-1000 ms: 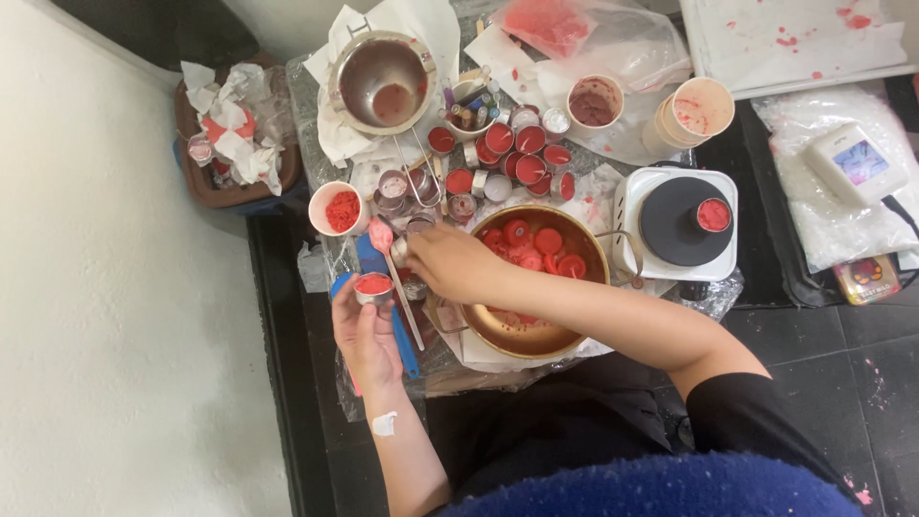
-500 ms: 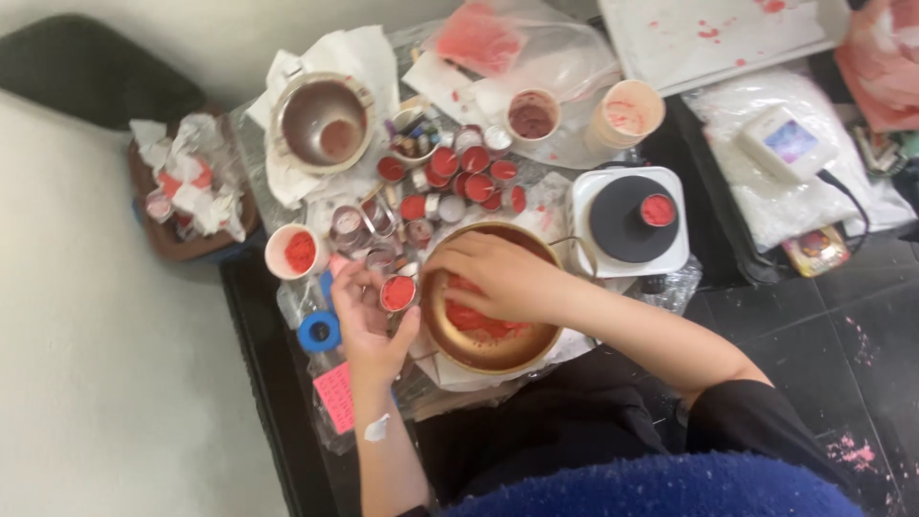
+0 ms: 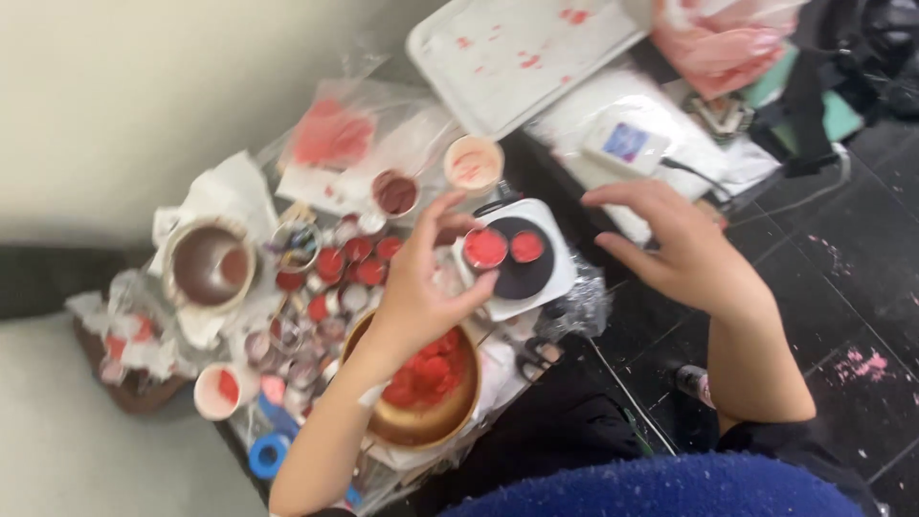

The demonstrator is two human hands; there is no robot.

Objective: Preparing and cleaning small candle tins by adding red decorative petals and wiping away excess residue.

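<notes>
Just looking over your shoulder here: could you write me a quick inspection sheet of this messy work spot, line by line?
Surface: dark floor with pink flecks.
Job's things: small red-filled pot held over a white scale; a second red pot on its black plate.
Clutter: brass bowl of red pots, paper cups, plastic bags, stained white tray.
Grippers: left hand pinches the pot; right hand spread open, empty, above the floor.
Cables: black cord from a white device.
Surroundings: pale wall.
</notes>
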